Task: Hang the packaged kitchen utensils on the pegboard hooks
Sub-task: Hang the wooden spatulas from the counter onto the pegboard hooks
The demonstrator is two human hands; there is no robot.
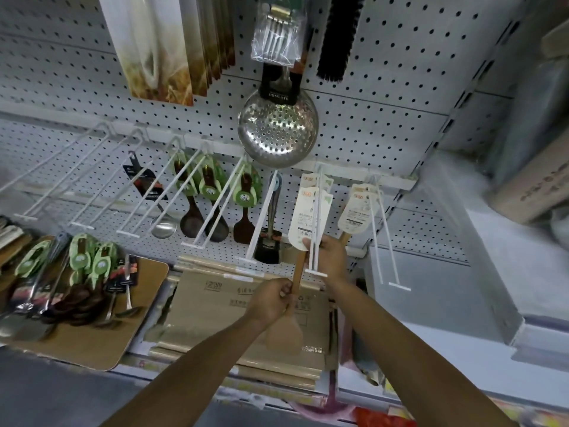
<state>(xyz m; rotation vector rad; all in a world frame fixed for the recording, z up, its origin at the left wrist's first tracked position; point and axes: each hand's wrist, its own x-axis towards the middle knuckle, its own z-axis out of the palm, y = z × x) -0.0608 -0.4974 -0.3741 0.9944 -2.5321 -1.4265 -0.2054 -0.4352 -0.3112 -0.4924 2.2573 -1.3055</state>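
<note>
Both grips hold wooden spatula (297, 272): left hand (274, 298) handle, right hand (328, 254) barcoded card.

A white perforated panel (385, 97) forms the back wall of the shelving. A slotted upright (455, 109) runs along its right edge. A white shelf (505, 272) projects at right and carries a cardboard box (535, 183). Light is even and cool. The floor (46, 396) at lower left is grey.

Print on the white card (308, 215) of the wooden spatula (284, 335) is too small to read. The right hand (331, 257) hides its fingertips behind the hook (317, 241). Top edge crops the black brush (337, 35).
</note>
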